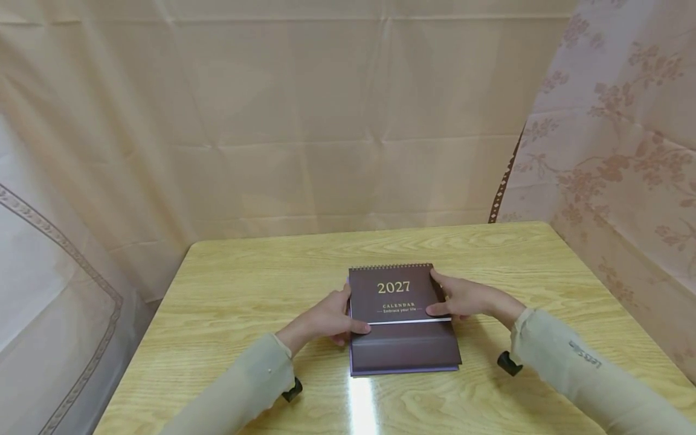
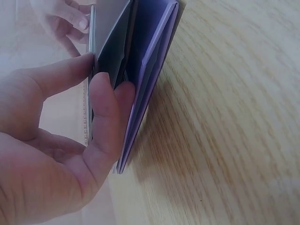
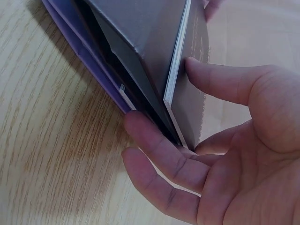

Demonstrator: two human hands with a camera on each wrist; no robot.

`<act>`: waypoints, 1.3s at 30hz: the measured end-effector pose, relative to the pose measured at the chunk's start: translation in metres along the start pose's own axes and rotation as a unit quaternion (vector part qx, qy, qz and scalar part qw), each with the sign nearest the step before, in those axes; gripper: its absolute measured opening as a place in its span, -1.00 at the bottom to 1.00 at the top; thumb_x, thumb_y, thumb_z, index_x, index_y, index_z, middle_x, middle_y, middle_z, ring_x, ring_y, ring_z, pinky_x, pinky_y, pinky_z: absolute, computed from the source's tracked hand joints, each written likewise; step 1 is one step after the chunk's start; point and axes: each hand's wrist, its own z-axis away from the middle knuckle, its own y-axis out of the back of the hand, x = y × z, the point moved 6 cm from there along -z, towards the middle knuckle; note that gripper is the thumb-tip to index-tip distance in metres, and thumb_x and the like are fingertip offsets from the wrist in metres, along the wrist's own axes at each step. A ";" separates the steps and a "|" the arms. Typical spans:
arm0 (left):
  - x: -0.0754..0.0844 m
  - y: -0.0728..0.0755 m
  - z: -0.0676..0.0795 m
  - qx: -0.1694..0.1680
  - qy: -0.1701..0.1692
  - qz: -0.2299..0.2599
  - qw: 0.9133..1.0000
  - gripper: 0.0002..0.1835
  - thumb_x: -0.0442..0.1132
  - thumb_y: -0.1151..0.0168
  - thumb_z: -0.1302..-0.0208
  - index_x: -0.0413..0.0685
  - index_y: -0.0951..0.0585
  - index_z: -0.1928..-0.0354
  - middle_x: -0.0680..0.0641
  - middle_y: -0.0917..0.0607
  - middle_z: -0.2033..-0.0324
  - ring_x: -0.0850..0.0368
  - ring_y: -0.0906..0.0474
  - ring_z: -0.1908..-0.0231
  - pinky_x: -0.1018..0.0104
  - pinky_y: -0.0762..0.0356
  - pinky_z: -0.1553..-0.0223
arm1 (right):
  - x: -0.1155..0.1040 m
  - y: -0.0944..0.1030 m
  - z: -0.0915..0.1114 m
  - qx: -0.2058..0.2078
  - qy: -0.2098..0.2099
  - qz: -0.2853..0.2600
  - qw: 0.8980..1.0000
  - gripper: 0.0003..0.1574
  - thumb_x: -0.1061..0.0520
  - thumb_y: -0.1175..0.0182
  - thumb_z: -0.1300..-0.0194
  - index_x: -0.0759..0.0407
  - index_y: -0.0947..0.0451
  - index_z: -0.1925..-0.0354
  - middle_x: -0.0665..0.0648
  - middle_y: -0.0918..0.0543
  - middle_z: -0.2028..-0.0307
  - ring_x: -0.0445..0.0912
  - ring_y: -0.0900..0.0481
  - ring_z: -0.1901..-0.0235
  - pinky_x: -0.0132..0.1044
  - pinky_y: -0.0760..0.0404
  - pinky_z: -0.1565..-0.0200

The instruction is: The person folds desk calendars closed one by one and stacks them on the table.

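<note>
A dark brown desk calendar (image 1: 399, 296) with gold "2027 CALENDAR" lettering and a spiral binding along its far edge lies on the table. Its stand part (image 1: 405, 347) extends toward the near side. Beneath it shows the edge of a purple folded piece (image 2: 152, 47). My left hand (image 1: 328, 317) grips the left side, thumb on the front and fingers at the side edge. On the opposite side, my right hand (image 1: 470, 297) holds the calendar with its thumb on the cover. In the right wrist view, the fingers (image 3: 150, 136) lie along the open side of the stand.
The wooden table (image 1: 244, 290) ends at a beige curtain (image 1: 326, 121) behind it. A floral pink cloth (image 1: 625, 151) hangs to the right, and a white cloth with a patterned border (image 1: 54, 272) hangs to the left.
</note>
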 end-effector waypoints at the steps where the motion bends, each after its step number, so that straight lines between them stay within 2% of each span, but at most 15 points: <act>1: 0.000 0.000 0.000 0.000 0.000 0.000 1.000 -0.13 -0.27 -0.54 -0.15 -0.28 -0.23 -0.40 -0.17 -0.65 0.41 0.05 -0.56 0.62 0.18 -0.63 0.63 | 0.000 0.000 0.000 -0.001 -0.002 0.001 1.000 0.29 0.01 -0.35 -0.38 0.40 0.35 -0.57 0.51 -0.39 -0.25 -0.09 -0.35 0.70 -0.22 -0.43 0.57; 5: 0.001 0.000 0.002 0.004 -0.004 -0.005 1.000 -0.29 -0.29 -0.53 -0.16 -0.24 -0.34 -0.27 -0.15 -0.65 0.44 0.06 -0.55 0.63 0.18 -0.63 0.64 | 0.000 -0.002 -0.001 -0.008 -0.006 0.009 1.000 0.28 -0.02 -0.35 -0.37 0.40 0.31 -0.57 0.46 -0.45 -0.21 -0.10 -0.33 0.72 -0.22 -0.43 0.57; 8: 0.002 0.000 0.003 0.010 -0.009 -0.017 1.000 -0.40 -0.28 -0.53 -0.16 -0.22 -0.42 -0.16 -0.13 -0.65 0.48 0.08 -0.54 0.64 0.18 -0.63 0.64 | 0.002 -0.003 -0.002 -0.015 -0.008 0.022 1.000 0.26 -0.01 -0.34 -0.38 0.43 0.29 -0.57 0.37 -0.63 0.02 -0.11 -0.33 0.72 -0.24 -0.42 0.57; 12: 0.003 -0.001 0.005 0.015 -0.015 -0.031 0.999 -0.50 -0.28 -0.53 -0.16 -0.21 -0.46 -0.04 -0.11 -0.64 0.52 0.10 -0.52 0.65 0.17 -0.63 0.64 | 0.003 -0.007 -0.003 -0.021 0.000 0.036 0.999 0.24 0.00 -0.34 -0.39 0.48 0.27 -0.55 0.37 -0.63 0.02 -0.10 -0.39 0.70 -0.21 -0.44 0.56; 15: 0.003 -0.001 0.006 0.016 -0.016 -0.034 0.999 -0.50 -0.28 -0.53 -0.17 -0.19 -0.47 -0.05 -0.12 -0.64 0.50 0.09 -0.53 0.64 0.16 -0.64 0.63 | 0.002 -0.007 -0.003 -0.015 -0.002 0.044 0.999 0.23 0.00 -0.35 -0.37 0.48 0.23 -0.55 0.46 -0.47 -0.22 -0.06 -0.45 0.66 -0.16 -0.50 0.53; 18: 0.003 0.000 0.007 0.013 -0.016 -0.033 0.999 -0.49 -0.27 -0.51 -0.19 -0.17 -0.48 -0.11 -0.12 -0.65 0.42 0.07 -0.56 0.59 0.15 -0.65 0.60 | 0.000 -0.007 -0.003 -0.014 -0.011 0.061 0.998 0.20 -0.01 -0.35 -0.37 0.45 0.17 -0.56 0.45 -0.48 -0.22 -0.04 -0.48 0.64 -0.12 -0.54 0.49; 20: 0.004 0.001 0.008 0.011 -0.019 -0.031 0.999 -0.46 -0.26 -0.51 -0.20 -0.17 -0.47 -0.15 -0.11 -0.65 0.36 0.06 -0.58 0.56 0.15 -0.66 0.59 | -0.001 -0.006 -0.004 -0.010 -0.010 0.080 0.997 0.18 -0.03 -0.35 -0.37 0.45 0.12 -0.55 0.49 -0.38 -0.32 -0.01 -0.52 0.61 -0.07 -0.59 0.32; 22: 0.004 0.002 0.009 0.009 -0.021 -0.027 0.999 -0.41 -0.26 -0.50 -0.21 -0.15 -0.45 -0.23 -0.09 -0.64 0.31 0.04 -0.59 0.53 0.14 -0.67 0.57 | -0.002 -0.006 -0.005 -0.007 -0.007 0.099 0.995 0.15 -0.04 -0.35 -0.37 0.46 0.08 -0.54 0.50 -0.32 -0.37 0.07 -0.61 0.46 0.00 -0.59 0.08; 24: 0.003 0.002 0.010 0.008 -0.023 -0.026 0.999 -0.36 -0.26 -0.50 -0.21 -0.13 -0.43 -0.29 -0.08 -0.64 0.28 0.04 -0.60 0.51 0.14 -0.67 0.57 | -0.003 -0.006 -0.006 -0.004 0.004 0.117 0.993 0.15 -0.06 -0.35 -0.37 0.49 0.05 -0.53 0.53 -0.23 -0.42 0.22 -0.66 0.11 0.09 -0.47 -0.18; 25: 0.003 0.002 0.011 0.006 -0.026 -0.024 0.999 -0.35 -0.28 -0.49 -0.22 -0.13 -0.42 -0.31 -0.08 -0.64 0.27 0.04 -0.60 0.52 0.14 -0.67 0.57 | -0.004 -0.007 -0.006 -0.003 0.009 0.124 0.992 0.14 -0.07 -0.35 -0.36 0.50 0.03 -0.52 0.53 -0.19 -0.44 0.28 -0.59 -0.06 0.12 -0.37 -0.28; 27: 0.003 0.002 0.012 0.002 -0.029 -0.024 0.999 -0.34 -0.30 -0.48 -0.23 -0.14 -0.40 -0.32 -0.09 -0.64 0.27 0.03 -0.61 0.53 0.15 -0.66 0.58 | -0.005 -0.007 -0.007 -0.001 0.015 0.129 0.991 0.15 -0.07 -0.35 -0.36 0.52 0.03 -0.51 0.53 -0.16 -0.45 0.35 -0.34 -0.34 0.20 -0.24 -0.37; 29: 0.003 0.002 0.013 -0.002 -0.031 -0.023 0.999 -0.33 -0.32 -0.46 -0.24 -0.16 -0.39 -0.34 -0.10 -0.65 0.26 0.01 -0.61 0.56 0.15 -0.65 0.60 | -0.007 -0.008 -0.007 -0.001 0.022 0.136 0.990 0.16 -0.08 -0.36 -0.35 0.55 0.02 -0.50 0.54 -0.15 -0.45 0.39 -0.14 -0.43 0.24 -0.19 -0.38; 33: 0.003 0.001 0.015 -0.003 -0.029 -0.022 0.999 -0.26 -0.34 -0.45 -0.25 -0.18 -0.33 -0.42 -0.12 -0.66 0.20 -0.02 -0.62 0.59 0.14 -0.64 0.62 | -0.008 -0.008 -0.006 0.002 0.024 0.151 0.988 0.15 -0.08 -0.36 -0.35 0.56 0.01 -0.49 0.55 -0.17 -0.44 0.39 -0.15 -0.43 0.23 -0.20 -0.38; 39: 0.002 0.001 0.016 -0.005 -0.026 -0.028 0.999 -0.21 -0.33 -0.44 -0.26 -0.18 -0.29 -0.47 -0.17 -0.68 0.12 0.04 -0.55 0.69 0.16 -0.63 0.64 | -0.009 -0.007 -0.007 0.003 0.021 0.170 0.985 0.14 -0.07 -0.37 -0.34 0.57 -0.01 -0.48 0.55 -0.20 -0.42 0.40 -0.18 -0.41 0.24 -0.21 -0.37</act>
